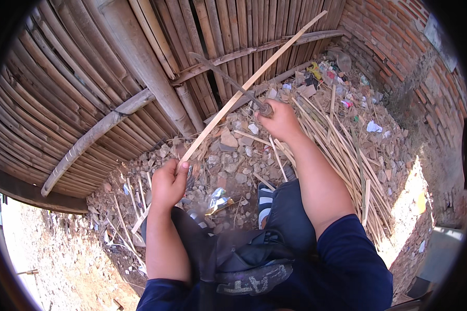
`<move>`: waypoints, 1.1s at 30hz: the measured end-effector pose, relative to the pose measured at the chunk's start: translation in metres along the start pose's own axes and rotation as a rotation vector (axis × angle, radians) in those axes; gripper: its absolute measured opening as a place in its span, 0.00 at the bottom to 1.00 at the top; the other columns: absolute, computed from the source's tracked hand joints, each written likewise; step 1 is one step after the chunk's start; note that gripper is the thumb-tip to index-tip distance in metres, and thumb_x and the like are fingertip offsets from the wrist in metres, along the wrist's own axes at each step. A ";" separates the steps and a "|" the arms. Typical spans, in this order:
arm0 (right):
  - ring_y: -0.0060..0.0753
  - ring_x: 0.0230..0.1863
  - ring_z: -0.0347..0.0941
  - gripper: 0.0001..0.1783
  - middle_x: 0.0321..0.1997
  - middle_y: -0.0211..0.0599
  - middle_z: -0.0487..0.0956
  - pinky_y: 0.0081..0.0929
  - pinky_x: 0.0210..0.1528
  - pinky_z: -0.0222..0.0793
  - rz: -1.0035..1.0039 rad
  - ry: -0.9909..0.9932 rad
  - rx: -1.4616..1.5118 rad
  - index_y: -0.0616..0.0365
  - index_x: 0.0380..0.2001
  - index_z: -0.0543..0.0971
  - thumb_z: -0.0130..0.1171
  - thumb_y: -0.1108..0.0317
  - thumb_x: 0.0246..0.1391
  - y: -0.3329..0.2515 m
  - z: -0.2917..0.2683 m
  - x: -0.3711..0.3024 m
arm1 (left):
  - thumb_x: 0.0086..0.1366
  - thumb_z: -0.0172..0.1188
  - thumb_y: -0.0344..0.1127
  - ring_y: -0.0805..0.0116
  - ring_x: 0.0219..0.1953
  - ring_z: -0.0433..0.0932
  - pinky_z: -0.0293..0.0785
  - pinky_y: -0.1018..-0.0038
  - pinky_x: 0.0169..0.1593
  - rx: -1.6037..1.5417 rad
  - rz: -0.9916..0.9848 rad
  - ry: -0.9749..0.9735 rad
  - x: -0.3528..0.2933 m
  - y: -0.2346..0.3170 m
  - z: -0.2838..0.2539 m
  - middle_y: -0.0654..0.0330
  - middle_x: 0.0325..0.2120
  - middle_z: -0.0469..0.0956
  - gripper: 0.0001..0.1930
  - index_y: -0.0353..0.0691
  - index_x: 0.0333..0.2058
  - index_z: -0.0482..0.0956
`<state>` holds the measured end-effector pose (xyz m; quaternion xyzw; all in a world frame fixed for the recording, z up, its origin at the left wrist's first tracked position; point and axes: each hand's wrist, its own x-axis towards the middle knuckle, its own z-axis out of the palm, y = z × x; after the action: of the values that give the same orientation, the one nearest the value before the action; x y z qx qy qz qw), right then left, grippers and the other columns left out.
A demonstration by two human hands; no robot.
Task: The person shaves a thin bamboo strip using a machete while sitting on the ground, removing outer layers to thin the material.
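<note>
My left hand [169, 181] is closed around the lower part of a long, pale bamboo strip [218, 117]. The strip slants up and away to the right, and its short lower end sticks out below my fist. In my right hand [281, 121] is the handle of a long, dark-bladed knife [222, 75], gripped with the fingers wrapped round it. Its narrow blade points up and to the left and crosses the strip partway along. Whether blade and strip touch there, I cannot tell.
Many split bamboo strips [342, 155] lie piled to the right of my right forearm. Ahead stands a bamboo-slat wall [228, 31] with a thick post [145, 62]. A brick wall [384, 41] bounds the right. Rubble and litter [231, 155] cover the ground.
</note>
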<state>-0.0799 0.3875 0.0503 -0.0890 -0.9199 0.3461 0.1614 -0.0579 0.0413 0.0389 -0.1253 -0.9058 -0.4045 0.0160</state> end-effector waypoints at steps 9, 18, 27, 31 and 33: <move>0.58 0.45 0.81 0.23 0.40 0.51 0.85 0.47 0.48 0.76 -0.131 -0.222 -0.073 0.53 0.48 0.83 0.70 0.58 0.49 -0.022 0.009 -0.011 | 0.71 0.61 0.47 0.49 0.20 0.75 0.70 0.59 0.28 0.071 0.038 0.008 0.001 -0.009 0.007 0.51 0.14 0.72 0.20 0.36 0.27 0.75; 0.58 0.41 0.80 0.19 0.36 0.50 0.84 0.48 0.44 0.76 -0.187 -0.129 -0.108 0.52 0.43 0.84 0.70 0.56 0.49 -0.012 0.008 -0.008 | 0.72 0.61 0.47 0.58 0.17 0.77 0.71 0.62 0.27 0.025 -0.012 -0.047 0.000 0.004 0.003 0.57 0.12 0.74 0.21 0.36 0.25 0.75; 0.57 0.43 0.81 0.25 0.37 0.54 0.84 0.44 0.48 0.76 0.020 -0.004 0.037 0.52 0.52 0.83 0.69 0.56 0.52 0.003 0.007 0.000 | 0.69 0.62 0.47 0.42 0.22 0.74 0.69 0.55 0.29 0.083 0.046 0.003 0.002 -0.010 0.009 0.46 0.16 0.73 0.22 0.34 0.25 0.74; 0.57 0.42 0.81 0.21 0.37 0.53 0.84 0.45 0.47 0.76 -0.086 -0.172 -0.045 0.53 0.47 0.84 0.70 0.57 0.50 -0.010 0.015 -0.007 | 0.69 0.62 0.48 0.41 0.23 0.74 0.70 0.55 0.29 0.098 0.035 -0.004 0.002 -0.009 0.009 0.45 0.17 0.73 0.22 0.34 0.24 0.73; 0.56 0.42 0.81 0.19 0.36 0.52 0.84 0.44 0.45 0.76 -0.144 -0.217 -0.075 0.54 0.43 0.84 0.71 0.57 0.50 -0.013 0.018 -0.008 | 0.69 0.63 0.48 0.41 0.23 0.75 0.70 0.54 0.30 0.098 0.035 -0.015 0.001 -0.009 0.010 0.45 0.17 0.74 0.22 0.34 0.24 0.74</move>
<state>-0.0792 0.3648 0.0442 0.0092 -0.9482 0.3068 0.0818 -0.0607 0.0433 0.0262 -0.1432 -0.9223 -0.3583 0.0222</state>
